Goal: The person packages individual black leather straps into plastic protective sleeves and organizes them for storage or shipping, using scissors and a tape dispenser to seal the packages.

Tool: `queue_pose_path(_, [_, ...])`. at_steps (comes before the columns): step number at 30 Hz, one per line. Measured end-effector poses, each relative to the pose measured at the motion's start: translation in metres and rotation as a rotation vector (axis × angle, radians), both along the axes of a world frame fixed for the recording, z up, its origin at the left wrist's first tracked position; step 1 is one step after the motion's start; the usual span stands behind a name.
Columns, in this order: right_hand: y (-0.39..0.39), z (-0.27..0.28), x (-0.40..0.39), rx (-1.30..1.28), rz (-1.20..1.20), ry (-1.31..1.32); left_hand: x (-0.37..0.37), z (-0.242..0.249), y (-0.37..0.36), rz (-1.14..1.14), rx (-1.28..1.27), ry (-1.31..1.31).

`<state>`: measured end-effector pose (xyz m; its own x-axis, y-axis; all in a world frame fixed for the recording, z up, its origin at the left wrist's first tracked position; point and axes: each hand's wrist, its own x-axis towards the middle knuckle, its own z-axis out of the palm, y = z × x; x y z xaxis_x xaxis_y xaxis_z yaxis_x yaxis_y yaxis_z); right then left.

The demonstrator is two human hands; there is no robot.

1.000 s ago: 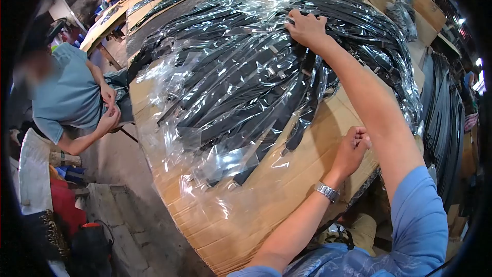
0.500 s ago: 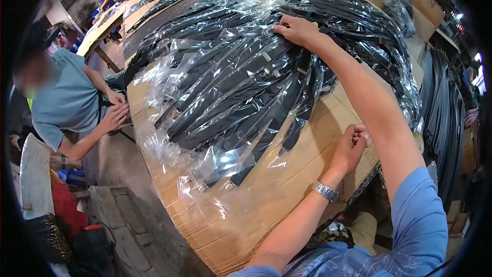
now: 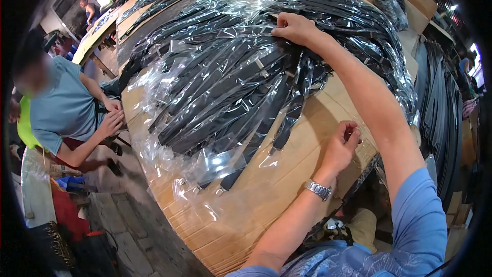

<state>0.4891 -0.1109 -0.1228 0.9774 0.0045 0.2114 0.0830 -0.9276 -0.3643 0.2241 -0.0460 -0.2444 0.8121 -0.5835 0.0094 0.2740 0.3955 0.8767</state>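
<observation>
1. Cardboard [image 3: 236, 241] covers the table; someone in a grey-blue shirt [image 3: 69, 100] sits at nine o'clock.
2. Dark straps [image 3: 207, 97] in clear sleeves [image 3: 218, 161] fan across the middle, several ends towards seven o'clock.
3. The right hand [image 3: 292, 28] is at one o'clock on the pile, fingers narrow against it; I can't tell if they grip one.
4. The left hand [image 3: 342, 146] is at four o'clock, curled; I can't tell if it holds anything.
5. I'd pinch strap and film together, and draw lengthwise, gently, since slick plastic could slide or snag neighbours.
</observation>
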Motion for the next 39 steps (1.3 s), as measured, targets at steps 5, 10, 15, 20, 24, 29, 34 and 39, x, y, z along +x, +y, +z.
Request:
queue_pose_path(5, [-0.006,0.000,-0.010,0.131,0.134,-0.096,0.001,0.000,0.001,-0.009,0.054,-0.024])
queue_pose_path(10, [-0.007,-0.003,-0.026,0.121,0.125,-0.057,0.004,0.004,0.002,-0.005,0.023,0.057])
queue_pose_path(15, [-0.017,-0.016,-0.039,0.272,0.163,0.002,0.012,0.001,0.005,0.192,-0.201,0.163])
queue_pose_path(20, [-0.020,-0.015,-0.090,0.593,0.134,0.153,0.029,0.011,0.020,0.404,-0.445,0.447])
queue_pose_path(24, [-0.030,-0.024,-0.133,0.765,0.162,0.199,0.031,0.010,0.027,0.380,-0.519,0.489])
queue_pose_path(29, [-0.035,-0.026,-0.194,0.921,-0.002,0.260,0.023,0.012,0.028,0.353,-0.490,0.439])
queue_pose_path(34, [-0.052,-0.033,-0.231,0.971,0.001,0.299,0.016,0.008,0.021,0.329,-0.443,0.351])
queue_pose_path(39, [-0.070,-0.051,-0.254,1.077,0.047,0.300,0.013,0.004,0.020,0.309,-0.394,0.315])
